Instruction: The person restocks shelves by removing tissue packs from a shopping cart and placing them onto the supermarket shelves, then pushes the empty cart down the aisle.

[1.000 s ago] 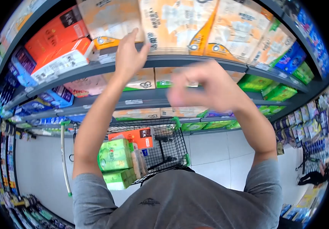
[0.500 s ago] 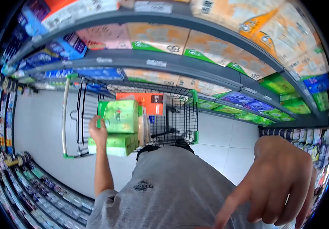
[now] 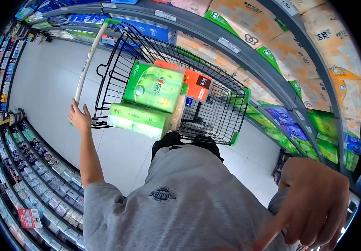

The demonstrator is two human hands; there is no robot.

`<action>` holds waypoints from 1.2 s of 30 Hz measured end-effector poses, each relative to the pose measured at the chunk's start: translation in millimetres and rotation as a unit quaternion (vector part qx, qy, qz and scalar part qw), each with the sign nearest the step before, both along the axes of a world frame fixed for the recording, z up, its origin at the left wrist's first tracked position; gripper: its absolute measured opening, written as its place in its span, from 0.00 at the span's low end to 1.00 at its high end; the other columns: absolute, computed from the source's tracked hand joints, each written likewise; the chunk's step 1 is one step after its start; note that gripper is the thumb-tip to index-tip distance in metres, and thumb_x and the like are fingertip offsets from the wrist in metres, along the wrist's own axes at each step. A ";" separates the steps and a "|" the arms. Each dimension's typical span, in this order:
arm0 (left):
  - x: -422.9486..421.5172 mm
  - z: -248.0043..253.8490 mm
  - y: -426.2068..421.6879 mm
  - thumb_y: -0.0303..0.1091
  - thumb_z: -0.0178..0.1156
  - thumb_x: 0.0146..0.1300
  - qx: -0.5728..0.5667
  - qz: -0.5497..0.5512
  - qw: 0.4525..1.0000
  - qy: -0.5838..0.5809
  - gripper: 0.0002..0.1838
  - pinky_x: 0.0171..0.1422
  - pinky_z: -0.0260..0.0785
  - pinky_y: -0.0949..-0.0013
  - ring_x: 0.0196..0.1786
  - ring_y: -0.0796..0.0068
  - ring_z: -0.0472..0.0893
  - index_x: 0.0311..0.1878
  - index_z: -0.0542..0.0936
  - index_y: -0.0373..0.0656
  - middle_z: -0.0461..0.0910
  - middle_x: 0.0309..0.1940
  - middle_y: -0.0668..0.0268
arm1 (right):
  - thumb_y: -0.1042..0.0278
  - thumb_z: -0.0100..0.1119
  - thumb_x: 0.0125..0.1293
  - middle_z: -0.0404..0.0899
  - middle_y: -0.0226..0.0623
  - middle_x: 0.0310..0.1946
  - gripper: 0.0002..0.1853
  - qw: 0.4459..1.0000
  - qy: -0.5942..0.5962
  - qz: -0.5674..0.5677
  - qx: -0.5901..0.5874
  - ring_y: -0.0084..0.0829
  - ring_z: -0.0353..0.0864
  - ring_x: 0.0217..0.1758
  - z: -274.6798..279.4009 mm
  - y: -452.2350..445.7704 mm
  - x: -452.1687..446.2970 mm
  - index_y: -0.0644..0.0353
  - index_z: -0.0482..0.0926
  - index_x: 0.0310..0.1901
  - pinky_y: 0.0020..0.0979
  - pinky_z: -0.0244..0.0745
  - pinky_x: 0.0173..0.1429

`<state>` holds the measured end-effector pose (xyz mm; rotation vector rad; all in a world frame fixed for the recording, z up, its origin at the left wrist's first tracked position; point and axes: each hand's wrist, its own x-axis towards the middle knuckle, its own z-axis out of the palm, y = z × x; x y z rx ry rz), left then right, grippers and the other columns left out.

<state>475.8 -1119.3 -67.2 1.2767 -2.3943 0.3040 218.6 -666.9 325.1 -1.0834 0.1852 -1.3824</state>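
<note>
My left hand (image 3: 80,117) lies on the near end of the shopping cart handle (image 3: 89,60), its fingers bent over the bar. The wire shopping cart (image 3: 214,75) stands ahead of my feet. Inside it, a green tissue pack (image 3: 153,85) leans on another green tissue pack (image 3: 136,119). Beside them are an orange-red package (image 3: 197,85) and a partly hidden beige pack (image 3: 178,113). Large and close to the camera, my right hand (image 3: 314,201) hangs with loosely bent, parted fingers and no visible object in them; its lower part is blurred.
Shelves of beige tissue packs (image 3: 247,21) run along the far right side. Purple packs (image 3: 287,122) and green packs (image 3: 327,148) sit lower there. At left, a curved-looking shelf (image 3: 42,175) holds many small packages. Pale tiled floor (image 3: 42,83) lies between.
My left hand has left the upper green tissue pack and moved to the cart handle. The view has turned, so the cart appears tilted. My right hand stays almost in place.
</note>
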 end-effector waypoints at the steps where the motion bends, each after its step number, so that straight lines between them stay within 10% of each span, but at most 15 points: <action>1: 0.8 -1.4 -0.3 0.46 0.59 0.59 0.005 -0.004 1.000 0.000 0.31 0.63 0.56 0.52 0.56 0.57 0.72 0.65 0.65 0.52 0.72 0.55 0.58 | 0.64 0.58 0.62 0.60 0.25 0.08 0.24 1.000 0.000 -0.004 0.005 0.20 0.59 0.10 -0.8 -3.8 1.6 0.55 0.65 0.10 0.65 0.54 0.66; 11: -0.9 1.0 -2.0 0.38 0.60 0.54 -0.006 0.004 1.000 -0.014 0.35 0.65 0.53 0.55 0.56 0.64 0.71 0.67 0.63 0.53 0.72 0.55 0.63 | 0.62 0.61 0.60 0.61 0.26 0.08 0.21 0.998 0.028 -0.059 -0.008 0.21 0.61 0.10 2.8 15.0 45.1 0.57 0.68 0.11 0.63 0.56 0.66; 14: -3.8 4.7 -0.7 0.38 0.60 0.54 0.003 0.016 0.999 -0.030 0.35 0.65 0.53 0.56 0.57 0.64 0.71 0.67 0.62 0.53 0.72 0.55 0.64 | 0.65 0.64 0.58 0.74 0.39 0.18 0.15 0.992 0.018 -0.089 -0.084 0.32 0.78 0.23 -10.6 46.2 60.6 0.71 0.76 0.26 0.62 0.68 0.56; 16: -4.1 2.0 -5.4 0.38 0.59 0.53 -0.010 0.010 0.999 -0.033 0.36 0.65 0.53 0.56 0.57 0.64 0.71 0.68 0.61 0.54 0.72 0.56 0.64 | 0.61 0.62 0.59 0.61 0.26 0.07 0.23 0.994 0.035 -0.093 -0.040 0.22 0.60 0.10 13.8 34.1 64.1 0.57 0.68 0.11 0.60 0.56 0.67; 19: -8.2 6.3 -6.2 0.37 0.60 0.51 0.037 0.028 0.998 -0.042 0.39 0.66 0.52 0.56 0.58 0.61 0.70 0.68 0.59 0.53 0.70 0.57 0.63 | 0.63 0.61 0.59 0.70 0.33 0.16 0.13 0.980 0.071 -0.169 -0.077 0.28 0.69 0.17 -1.2 65.6 67.7 0.59 0.73 0.22 0.57 0.66 0.59; 21: -8.3 7.2 -6.7 0.37 0.60 0.51 0.036 0.014 0.998 -0.045 0.39 0.66 0.53 0.56 0.58 0.61 0.69 0.69 0.58 0.53 0.69 0.58 0.63 | 0.62 0.62 0.59 0.75 0.38 0.20 0.12 0.933 0.167 -0.316 -0.052 0.32 0.73 0.20 -26.2 87.9 64.0 0.64 0.77 0.31 0.59 0.66 0.56; 23: -7.6 15.6 -5.3 0.37 0.62 0.51 0.070 0.000 0.996 -0.060 0.43 0.66 0.52 0.55 0.61 0.60 0.66 0.70 0.54 0.52 0.65 0.62 0.59 | 0.60 0.56 0.63 0.76 0.35 0.20 0.13 0.768 0.214 -0.599 0.070 0.30 0.75 0.22 -83.3 89.7 74.2 0.64 0.76 0.31 0.53 0.72 0.51; 26: 2.8 17.5 -14.0 0.36 0.63 0.51 0.085 -0.057 0.992 -0.081 0.45 0.68 0.51 0.54 0.65 0.58 0.63 0.72 0.50 0.52 0.61 0.65 0.55 | 0.63 0.55 0.65 0.78 0.35 0.22 0.13 0.535 0.199 -0.728 0.380 0.26 0.77 0.28 -239.2 72.8 41.7 0.65 0.78 0.29 0.27 0.73 0.43; 28: 13.1 21.1 -18.7 0.37 0.64 0.52 0.117 -0.088 0.982 -0.120 0.49 0.70 0.48 0.49 0.70 0.57 0.56 0.73 0.44 0.54 0.52 0.70 0.54 | 0.45 0.52 0.64 0.81 0.49 0.38 0.26 0.307 0.463 -0.668 0.494 0.43 0.79 0.46 -407.2 94.3 52.3 0.67 0.79 0.38 0.37 0.71 0.54; 30: 22.0 38.9 -7.6 0.38 0.65 0.52 0.132 -0.089 0.973 -0.168 0.52 0.71 0.47 0.45 0.71 0.58 0.54 0.73 0.41 0.58 0.49 0.72 0.56 | 0.33 0.39 0.64 0.70 0.52 0.58 0.38 0.217 0.586 -0.473 0.621 0.50 0.62 0.65 -509.6 111.7 120.5 0.66 0.78 0.48 0.53 0.52 0.68; 31: 26.3 45.7 -2.7 0.37 0.65 0.51 0.153 -0.082 0.969 -0.177 0.53 0.70 0.46 0.43 0.72 0.60 0.53 0.73 0.39 0.61 0.47 0.72 0.59 | 0.30 0.38 0.61 0.69 0.49 0.58 0.41 0.294 0.580 -0.351 0.674 0.48 0.62 0.65 -503.9 114.8 140.8 0.66 0.77 0.50 0.56 0.44 0.70; 34: 34.2 38.3 -10.0 0.38 0.67 0.49 0.168 -0.075 0.965 -0.184 0.55 0.67 0.52 0.46 0.70 0.56 0.54 0.73 0.39 0.61 0.47 0.71 0.57 | 0.27 0.38 0.59 0.72 0.46 0.57 0.40 0.228 0.553 -0.459 0.657 0.43 0.61 0.66 -499.5 87.5 168.0 0.61 0.79 0.49 0.56 0.39 0.71; 36: 36.2 37.6 -5.3 0.38 0.66 0.48 0.151 -0.069 0.969 -0.183 0.55 0.65 0.56 0.48 0.70 0.54 0.55 0.73 0.39 0.60 0.47 0.71 0.57 | 0.26 0.42 0.56 0.73 0.44 0.55 0.39 0.326 0.559 -0.438 0.624 0.41 0.62 0.66 -471.2 87.9 177.6 0.57 0.81 0.47 0.55 0.39 0.71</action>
